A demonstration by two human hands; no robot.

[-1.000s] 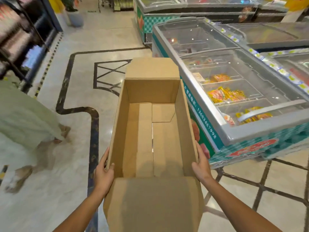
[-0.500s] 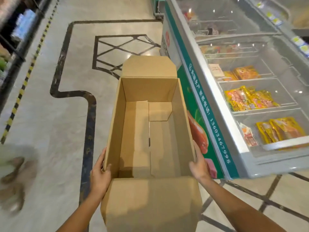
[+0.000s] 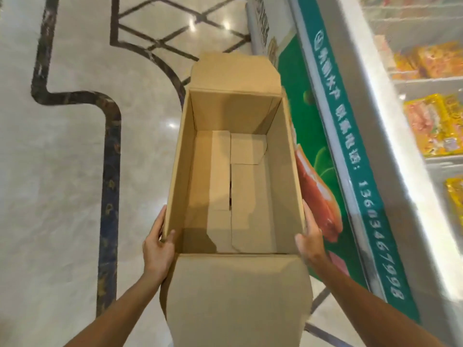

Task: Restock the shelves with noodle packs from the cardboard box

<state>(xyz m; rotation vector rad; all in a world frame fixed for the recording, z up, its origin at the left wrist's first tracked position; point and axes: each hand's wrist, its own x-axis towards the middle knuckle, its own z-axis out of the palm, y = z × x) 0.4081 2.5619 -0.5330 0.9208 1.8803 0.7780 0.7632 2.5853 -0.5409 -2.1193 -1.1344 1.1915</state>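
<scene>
An open cardboard box is carried in front of me, its flaps folded outward near and far. Its inside shows only the bare bottom flaps; no noodle packs are visible. My left hand holds the box's left wall near the close corner, thumb hooked over the rim. My right hand lies flat against the right wall, fingers straight along it. No shelves are in view.
A chest freezer with a green printed side and a glass top runs along the right, close beside the box, with yellow food packs inside. Marble floor with dark inlaid lines spreads to the left and ahead.
The view has tilted down and moved forward along the freezer. The passer-by on the left has dropped out of sight. Both hands keep their hold on the box.
</scene>
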